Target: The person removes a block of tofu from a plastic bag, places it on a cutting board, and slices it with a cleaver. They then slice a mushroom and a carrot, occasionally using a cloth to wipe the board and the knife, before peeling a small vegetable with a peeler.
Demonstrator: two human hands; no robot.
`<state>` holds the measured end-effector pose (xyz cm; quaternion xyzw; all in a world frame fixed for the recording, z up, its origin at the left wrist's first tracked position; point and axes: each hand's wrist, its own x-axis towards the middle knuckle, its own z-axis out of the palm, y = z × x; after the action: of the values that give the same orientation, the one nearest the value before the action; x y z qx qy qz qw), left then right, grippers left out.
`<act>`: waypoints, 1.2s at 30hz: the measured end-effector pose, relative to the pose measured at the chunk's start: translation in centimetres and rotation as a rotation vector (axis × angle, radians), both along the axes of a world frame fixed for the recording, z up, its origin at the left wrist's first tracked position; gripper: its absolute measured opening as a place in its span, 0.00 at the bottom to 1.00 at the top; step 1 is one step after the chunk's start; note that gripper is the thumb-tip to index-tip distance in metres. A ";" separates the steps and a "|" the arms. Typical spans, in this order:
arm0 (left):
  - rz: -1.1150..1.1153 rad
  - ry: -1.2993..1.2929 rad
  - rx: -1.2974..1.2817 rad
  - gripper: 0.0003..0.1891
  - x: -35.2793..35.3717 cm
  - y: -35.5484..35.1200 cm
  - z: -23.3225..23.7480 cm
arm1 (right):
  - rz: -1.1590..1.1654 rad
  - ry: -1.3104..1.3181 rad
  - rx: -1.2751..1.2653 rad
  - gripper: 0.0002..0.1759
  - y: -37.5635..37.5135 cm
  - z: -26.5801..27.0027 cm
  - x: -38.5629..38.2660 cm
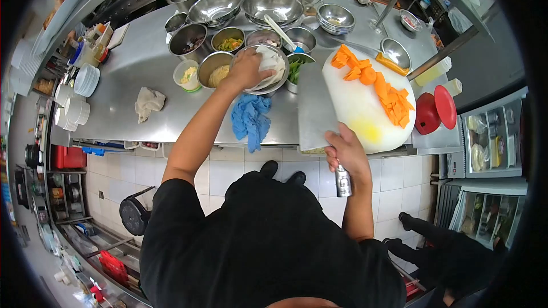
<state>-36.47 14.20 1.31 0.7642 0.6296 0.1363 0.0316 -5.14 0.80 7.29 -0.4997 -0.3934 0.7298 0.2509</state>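
At one o'clock, orange pieces are cut, some large; cleaver gripped by closed right hand, white sheets touched by half-curled left hand.

On the counter, 2 wide bowls stand side by side behind a cluster of smaller bowls; a spatula lies across the cluster; 1 cloth lies before it, another cloth farther left; right of the cluster lies a board, chopped pieces on it, a cleaver at its left edge, a container to its right.
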 end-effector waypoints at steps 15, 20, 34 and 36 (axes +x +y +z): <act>0.339 -0.587 -0.268 0.19 -8.4 -1.0 -3.3 | -0.216 -0.002 0.005 0.14 -3.6 -0.2 9.4; 0.259 -0.528 -0.170 0.16 -8.4 -2.1 -2.2 | -0.230 -0.005 0.012 0.12 -4.4 -1.1 11.7; -0.071 -0.691 -0.208 0.15 7.1 11.2 8.2 | -0.423 0.060 0.032 0.11 -7.0 -0.3 18.0; -0.127 -0.761 -0.243 0.15 12.5 15.6 7.8 | -0.481 0.039 0.034 0.12 -7.7 -0.4 18.8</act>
<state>-23.97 29.81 9.10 0.6875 0.5359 0.3318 0.3607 13.63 -6.92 6.85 -0.5604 -0.2706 0.6518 0.4335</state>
